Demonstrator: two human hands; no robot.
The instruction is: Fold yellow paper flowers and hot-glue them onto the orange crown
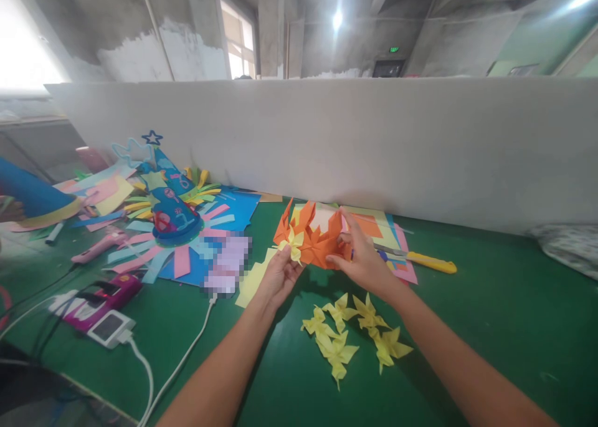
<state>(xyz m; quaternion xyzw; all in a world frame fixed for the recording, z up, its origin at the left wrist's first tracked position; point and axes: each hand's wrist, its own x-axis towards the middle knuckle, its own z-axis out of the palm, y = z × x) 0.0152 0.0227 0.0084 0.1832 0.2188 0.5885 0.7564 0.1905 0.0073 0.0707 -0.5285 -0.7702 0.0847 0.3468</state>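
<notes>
An orange folded-paper crown (312, 237) with pointed tips is held above the green table (490, 327). My right hand (362, 259) grips its right side, thumb in front and fingers behind. My left hand (279, 272) pinches a small yellow paper flower (293, 242) against the crown's lower left edge. Several more yellow paper flowers (352, 336) lie on the table just below my hands.
A yellow-handled utility knife (427, 263) lies on coloured paper sheets (383, 227) behind the crown. A blue paper cone craft (174, 212) with coloured strips sits at left. Phones (105, 318) and white cables (182, 358) lie front left. A white partition (374, 140) runs behind.
</notes>
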